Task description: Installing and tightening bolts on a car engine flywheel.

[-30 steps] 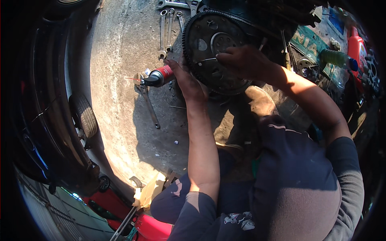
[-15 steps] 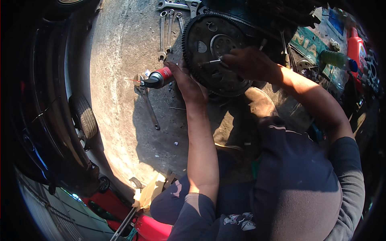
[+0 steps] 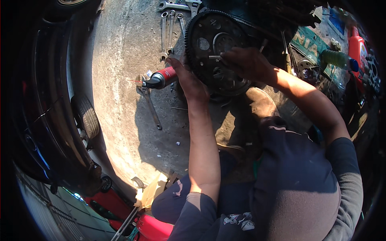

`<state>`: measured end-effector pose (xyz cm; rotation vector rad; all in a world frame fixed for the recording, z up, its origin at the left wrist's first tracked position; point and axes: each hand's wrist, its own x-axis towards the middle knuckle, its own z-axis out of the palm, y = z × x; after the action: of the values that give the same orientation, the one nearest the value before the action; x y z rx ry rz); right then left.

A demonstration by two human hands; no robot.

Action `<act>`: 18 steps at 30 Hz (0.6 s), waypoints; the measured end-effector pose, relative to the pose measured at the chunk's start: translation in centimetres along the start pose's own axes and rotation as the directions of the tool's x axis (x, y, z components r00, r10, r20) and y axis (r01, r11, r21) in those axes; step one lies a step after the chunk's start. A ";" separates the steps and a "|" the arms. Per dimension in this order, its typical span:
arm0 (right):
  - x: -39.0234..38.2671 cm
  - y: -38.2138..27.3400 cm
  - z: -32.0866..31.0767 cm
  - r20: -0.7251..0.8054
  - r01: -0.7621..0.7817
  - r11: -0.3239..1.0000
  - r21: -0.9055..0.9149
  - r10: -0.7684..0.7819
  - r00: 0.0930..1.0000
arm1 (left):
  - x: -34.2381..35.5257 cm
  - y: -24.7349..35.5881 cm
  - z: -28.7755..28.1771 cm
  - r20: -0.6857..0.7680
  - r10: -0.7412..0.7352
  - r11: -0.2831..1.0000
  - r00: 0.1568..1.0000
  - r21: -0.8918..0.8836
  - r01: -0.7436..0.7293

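Observation:
A dark toothed metal plate [image 3: 201,60] with round and cut holes fills the upper middle. My right hand [image 3: 247,64] is closed on a thin silver tool [image 3: 214,57] held against its face. At the plate's left rim is my left hand [image 3: 191,84], fingers curled and largely hidden, thumb raised. A red spray can [image 3: 163,75] with black nozzle and thin straw lies horizontal against that hand; I cannot make out whether the fingers grip the can, the rim or both. An adjustable wrench [image 3: 151,110] lies on the concrete just below the can.
Several spanners [image 3: 163,36] lie above the can. At right are a red jug [image 3: 356,46], a green bottle [image 3: 335,58] and assorted metal parts [image 3: 305,68]. A dark car [image 3: 56,116] runs along the left; cardboard [image 3: 152,184] is at lower left. A shoe [image 3: 259,102] sits below the plate.
My right hand and the silver tool have shifted slightly rightward over the plate. My left hand and the spray can stay almost where they were.

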<state>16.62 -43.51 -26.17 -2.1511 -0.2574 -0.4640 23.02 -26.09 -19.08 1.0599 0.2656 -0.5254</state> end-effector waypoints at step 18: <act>-2.7 -1.8 2.1 0.044 -0.167 0.977 0.134 0.163 0.986 | 0.3 -1.3 -2.4 -0.014 0.044 0.998 0.999 0.036 -0.044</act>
<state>13.96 -40.79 -27.05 -2.0263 -0.1233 -0.3069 22.67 -24.59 -21.37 1.1021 0.2462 -0.4841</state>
